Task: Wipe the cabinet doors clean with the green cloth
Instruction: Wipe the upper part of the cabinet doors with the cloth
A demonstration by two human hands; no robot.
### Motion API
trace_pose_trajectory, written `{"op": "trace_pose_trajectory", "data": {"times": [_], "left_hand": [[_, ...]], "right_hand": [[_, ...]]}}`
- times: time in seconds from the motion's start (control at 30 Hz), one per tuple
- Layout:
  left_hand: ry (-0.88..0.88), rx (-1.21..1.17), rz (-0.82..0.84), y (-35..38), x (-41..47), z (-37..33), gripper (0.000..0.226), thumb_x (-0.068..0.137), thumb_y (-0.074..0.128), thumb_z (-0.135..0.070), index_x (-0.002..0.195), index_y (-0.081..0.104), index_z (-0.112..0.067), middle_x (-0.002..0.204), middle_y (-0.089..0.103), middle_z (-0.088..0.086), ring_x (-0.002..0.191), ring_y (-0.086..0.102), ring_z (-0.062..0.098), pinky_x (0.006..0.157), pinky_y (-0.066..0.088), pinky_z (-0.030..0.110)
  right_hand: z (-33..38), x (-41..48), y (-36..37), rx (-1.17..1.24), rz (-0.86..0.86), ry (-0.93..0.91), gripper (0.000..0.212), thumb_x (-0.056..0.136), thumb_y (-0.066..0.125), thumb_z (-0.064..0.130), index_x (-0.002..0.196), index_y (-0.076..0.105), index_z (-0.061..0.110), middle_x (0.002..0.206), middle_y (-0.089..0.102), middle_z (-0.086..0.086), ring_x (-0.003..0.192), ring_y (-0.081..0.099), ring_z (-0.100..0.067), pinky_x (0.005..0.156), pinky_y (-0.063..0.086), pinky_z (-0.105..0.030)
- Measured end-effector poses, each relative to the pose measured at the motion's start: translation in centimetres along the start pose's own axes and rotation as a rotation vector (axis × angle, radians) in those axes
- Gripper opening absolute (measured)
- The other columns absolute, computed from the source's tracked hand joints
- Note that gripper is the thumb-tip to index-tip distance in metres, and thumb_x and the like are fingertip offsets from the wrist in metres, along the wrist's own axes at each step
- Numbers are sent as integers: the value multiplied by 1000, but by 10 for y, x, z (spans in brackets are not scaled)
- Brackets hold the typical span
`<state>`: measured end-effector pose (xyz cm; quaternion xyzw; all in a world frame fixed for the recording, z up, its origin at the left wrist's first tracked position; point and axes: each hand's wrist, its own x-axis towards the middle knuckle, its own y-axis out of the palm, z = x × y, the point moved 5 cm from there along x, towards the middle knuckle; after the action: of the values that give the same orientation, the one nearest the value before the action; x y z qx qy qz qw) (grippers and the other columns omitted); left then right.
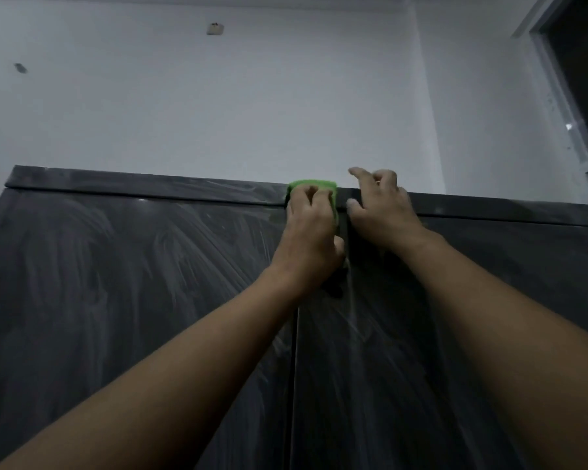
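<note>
Green cloth [314, 186], gripped in curled fingers of the left hand [308, 228], sits at 12 o'clock on the cabinet doors [116, 300], right hand [382, 212] at its 3 o'clock resting loose and empty; smears across both doors suggest wiping is partly done.

Single head-worn view, tilted upward, close to dark cabinet doors [133, 300], wall [218, 96] above

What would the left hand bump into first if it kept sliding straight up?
Probably the white wall. The left hand holds the green cloth against the cabinet's top strip, so beyond that edge only wall shows; how far back is unclear.
</note>
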<state>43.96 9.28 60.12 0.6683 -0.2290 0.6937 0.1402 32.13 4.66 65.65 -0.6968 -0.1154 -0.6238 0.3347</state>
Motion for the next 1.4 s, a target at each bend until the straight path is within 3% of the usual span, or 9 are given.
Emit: {"op": "trace_pose_trajectory", "data": {"times": [0.13,0.33,0.47,0.63,0.8,0.93,1.07,1.23,1.4], "left_hand": [[105,119,27,-2,22,0,54,76,54,6,129,52,6,132,45,23,123,46,37,111,36,36],[159,277,-96,9,26,3,45,90,55,-36,119,55,-2,119,54,16,120,45,32,118,24,41],[166,310,-122,4,34,12,30,98,54,-20,125,56,-6,126,56,15,115,48,35,99,41,41],[102,369,-209,-24,37,40,30,95,59,-22,122,61,-8,120,64,15,107,54,38,97,34,37],[-94,415,-324,-50,30,76,33,95,57,-29,125,59,-16,120,64,9,109,54,35,88,32,33],[66,435,-288,-29,25,51,31,94,61,-28,121,64,-14,118,67,11,102,57,37,87,28,30],[221,421,-203,-29,18,49,41,94,55,-44,120,67,-15,121,68,10,100,58,37,84,24,19],[143,457,-260,-72,20,91,29,94,63,-25,120,66,-13,115,69,14,98,60,38,84,27,28],[95,466,-292,-97,19,127,32,92,63,-22,123,64,-13,118,68,12,99,59,38,81,23,22]], "right_hand": [[-9,12,-2,-111,-46,-62,38,101,41,26,134,61,25,135,60,-14,122,52,-35,101,36,-40],[-14,16,-7,-54,-13,-102,38,102,42,25,133,63,31,139,60,-7,128,49,-33,104,36,-40],[-18,15,-5,-81,-11,-137,40,103,41,29,139,58,31,141,57,-9,129,47,-34,106,36,-40],[-14,6,4,-210,27,-140,46,104,33,44,146,41,27,149,45,-9,136,38,-32,111,23,-41],[-9,2,10,-253,-6,-143,47,104,30,45,143,40,20,147,44,-12,134,37,-34,111,21,-46],[-1,1,18,-263,-47,-132,44,103,32,37,142,41,17,145,44,-13,130,38,-37,111,20,-50],[2,-1,22,-260,-84,-148,45,103,34,33,143,41,16,148,44,-11,134,38,-35,115,18,-52],[17,-3,24,-221,-97,-200,57,93,30,32,146,43,15,147,48,-11,135,41,-32,117,18,-55],[54,4,41,-212,-88,-247,60,90,33,33,147,42,15,142,50,-13,132,44,-31,117,19,-54]]}}
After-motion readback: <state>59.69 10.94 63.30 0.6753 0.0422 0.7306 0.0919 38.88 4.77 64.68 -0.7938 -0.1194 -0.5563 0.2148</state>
